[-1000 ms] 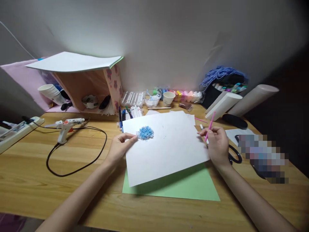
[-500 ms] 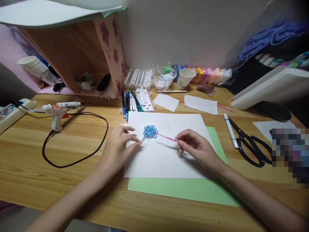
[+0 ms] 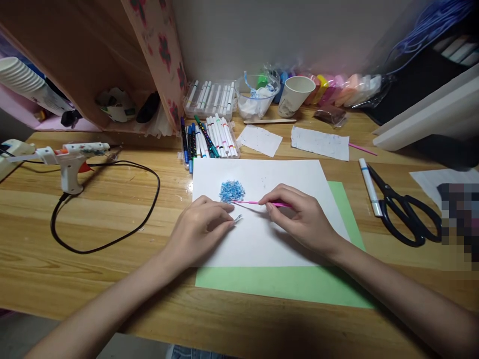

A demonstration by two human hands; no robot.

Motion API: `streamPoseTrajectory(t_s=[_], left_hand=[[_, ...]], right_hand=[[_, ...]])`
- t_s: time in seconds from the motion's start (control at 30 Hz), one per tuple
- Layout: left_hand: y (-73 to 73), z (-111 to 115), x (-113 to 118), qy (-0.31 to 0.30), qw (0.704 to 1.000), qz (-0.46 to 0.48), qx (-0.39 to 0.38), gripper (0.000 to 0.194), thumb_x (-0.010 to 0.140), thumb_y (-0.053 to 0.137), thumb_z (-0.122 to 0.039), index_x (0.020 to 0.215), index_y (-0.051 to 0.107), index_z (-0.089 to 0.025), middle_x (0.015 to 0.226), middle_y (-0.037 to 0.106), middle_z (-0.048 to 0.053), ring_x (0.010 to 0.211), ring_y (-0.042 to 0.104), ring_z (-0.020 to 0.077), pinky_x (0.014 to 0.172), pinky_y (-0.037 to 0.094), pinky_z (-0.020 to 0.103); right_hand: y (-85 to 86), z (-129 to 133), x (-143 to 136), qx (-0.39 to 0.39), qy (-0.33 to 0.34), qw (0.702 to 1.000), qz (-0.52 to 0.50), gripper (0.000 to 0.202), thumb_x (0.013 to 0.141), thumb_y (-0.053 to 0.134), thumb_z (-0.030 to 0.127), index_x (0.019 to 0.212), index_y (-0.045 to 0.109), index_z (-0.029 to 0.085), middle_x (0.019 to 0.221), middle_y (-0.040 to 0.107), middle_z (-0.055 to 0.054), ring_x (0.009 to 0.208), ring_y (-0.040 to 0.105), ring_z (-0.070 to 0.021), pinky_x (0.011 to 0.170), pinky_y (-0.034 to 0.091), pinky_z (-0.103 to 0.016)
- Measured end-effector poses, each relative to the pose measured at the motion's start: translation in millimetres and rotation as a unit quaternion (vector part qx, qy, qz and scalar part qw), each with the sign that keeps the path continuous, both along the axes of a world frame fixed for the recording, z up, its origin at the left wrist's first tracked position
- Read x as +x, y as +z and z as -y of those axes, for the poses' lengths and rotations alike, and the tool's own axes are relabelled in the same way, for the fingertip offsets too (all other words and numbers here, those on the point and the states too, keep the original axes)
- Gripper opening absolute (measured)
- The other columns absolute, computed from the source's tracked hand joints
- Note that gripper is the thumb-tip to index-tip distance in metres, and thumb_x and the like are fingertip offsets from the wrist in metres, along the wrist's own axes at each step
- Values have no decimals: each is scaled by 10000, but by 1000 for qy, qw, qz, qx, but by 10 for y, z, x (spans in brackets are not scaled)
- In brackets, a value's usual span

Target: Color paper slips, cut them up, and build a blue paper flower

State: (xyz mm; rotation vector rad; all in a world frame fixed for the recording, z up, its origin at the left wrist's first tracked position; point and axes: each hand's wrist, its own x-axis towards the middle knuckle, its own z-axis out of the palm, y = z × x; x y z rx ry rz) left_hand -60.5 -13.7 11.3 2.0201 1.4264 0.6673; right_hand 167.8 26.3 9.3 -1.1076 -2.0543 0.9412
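A fluffy blue-and-white clump of small shreds lies on a white sheet of paper. My left hand rests on the sheet just below the clump. Its thumb and forefinger pinch a small pale blue-white scrap, perhaps twisted paper. From the right, my right hand grips a thin pink stick with a narrower front end. That end lies at the clump's lower edge, close to my left fingertips; whether it touches the clump I cannot tell. Green paper sits under the white sheet.
Left stands a hot glue gun with a looped black cord. Boxes of markers, a plastic bowl and a paper cup line the back. Black scissors and a white marker lie right.
The pink stick now lies flatter, its tip lower at the clump's bottom edge. My left hand has moved down from the clump's side with the scrap. The camera view has shifted.
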Motion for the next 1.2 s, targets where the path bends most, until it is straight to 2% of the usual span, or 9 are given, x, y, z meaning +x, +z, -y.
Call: streamPoseTrajectory(t_s=[0.17, 0.27, 0.4, 0.5, 0.7, 0.83, 0.93, 1.07, 1.2], left_hand=[[-11, 2, 14, 2, 1000, 0, -10, 86, 827, 623, -266, 794, 690, -225, 1048, 714, 12, 918, 589, 192, 793, 488, 337], [-21, 5, 11, 4, 1000, 0, -8, 76, 821, 630, -257, 788, 689, -224, 1048, 714, 7, 919, 587, 188, 799, 486, 336], [-26, 11, -1, 1, 1000, 5, -8, 71, 819, 633, -254, 789, 687, -220, 1059, 710, 10, 930, 588, 186, 814, 480, 340], [-25, 15, -8, 0, 1000, 10, -6, 67, 816, 635, -246, 785, 686, -214, 1063, 707, 17, 940, 590, 186, 823, 474, 337], [-35, 27, -5, 4, 1000, 13, -2, 77, 823, 622, -237, 775, 676, -211, 1054, 704, 26, 948, 594, 191, 830, 465, 339], [40, -3, -59, -5, 1000, 26, 8, 87, 835, 610, -247, 796, 681, -214, 1016, 702, 37, 942, 605, 190, 850, 450, 343], [169, -111, -144, 25, 999, 48, 1, 112, 834, 612, -283, 779, 682, -214, 987, 699, 46, 940, 612, 197, 854, 448, 345], [299, -365, -236, 89, 992, 74, -45, 177, 811, 619, -343, 729, 664, -193, 1042, 690, 74, 942, 623, 222, 772, 483, 329], [266, -626, -269, 22, 995, 72, -58, 152, 815, 613, -317, 737, 665, -197, 1053, 688, 62, 999, 615, 217, 892, 451, 352]], right_hand=[[-10, -27, -35, -31, -20, 999, -21, 114, 878, 522, 179, 878, 635, 200, 856, 623, -35, 796, 582, -168, 709, 449, -298], [-43, -50, -54, -85, -48, 993, -59, 109, 879, 530, 218, 881, 634, 187, 849, 622, -33, 748, 582, -151, 682, 457, -289], [-59, -94, -89, -172, -96, 975, -99, 107, 858, 542, 234, 843, 623, 165, 717, 594, -8, 602, 548, -120, 575, 442, -262], [-44, -110, -95, -200, -114, 967, -107, 108, 848, 540, 223, 819, 623, 161, 652, 567, 7, 574, 539, -115, 551, 431, -250], [5, -20, -57, -141, -102, 981, -83, 106, 862, 542, 246, 835, 622, 182, 768, 595, -21, 647, 540, -132, 572, 419, -252], [33, -1, -35, -96, -75, 989, -82, 105, 876, 534, 254, 864, 622, 198, 836, 594, -35, 738, 550, -153, 638, 433, -267], [30, -104, -26, -99, -97, 984, -112, 127, 886, 521, 274, 892, 623, 200, 826, 585, -33, 704, 531, -143, 622, 431, -263], [-19, -372, -52, -152, -114, 971, -146, 174, 877, 540, 313, 916, 643, 179, 742, 564, -14, 647, 516, -127, 584, 428, -251], [-80, -638, -96, -206, -106, 960, -158, 223, 845, 590, 370, 874, 657, 160, 712, 569, -10, 616, 511, -116, 571, 431, -250]])
